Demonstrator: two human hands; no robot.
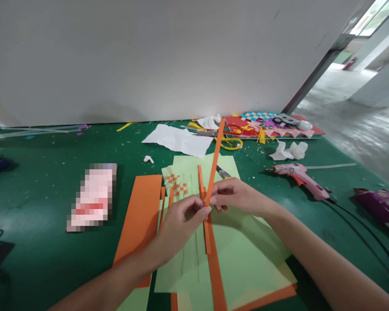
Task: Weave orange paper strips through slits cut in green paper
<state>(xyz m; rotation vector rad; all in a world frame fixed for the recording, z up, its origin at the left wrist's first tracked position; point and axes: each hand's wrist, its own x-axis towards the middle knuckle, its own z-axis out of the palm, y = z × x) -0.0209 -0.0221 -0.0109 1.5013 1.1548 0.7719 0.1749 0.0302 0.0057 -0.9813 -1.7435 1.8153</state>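
An orange paper strip [216, 157] stands up at a slant between my two hands. The fingertips of my left hand [184, 220] pinch its lower end. Just to the right, my right hand [235, 195] has its thumb and fingers closed on the same strip. Under the hands lie light green paper sheets [249, 255], some with thin slits, and more orange strips [215, 276]. Small orange-and-white checkered woven pieces [180, 188] rest on the green paper to the left. A larger orange sheet [141, 216] lies beside them.
White paper [181, 140], scissors [231, 142] and a red board [314, 126] with decorations lie at the back. At the right are a pink glue gun [301, 177], crumpled tissue [288, 150] and a purple object [379, 207]. A pixelated pink item [94, 196] lies left.
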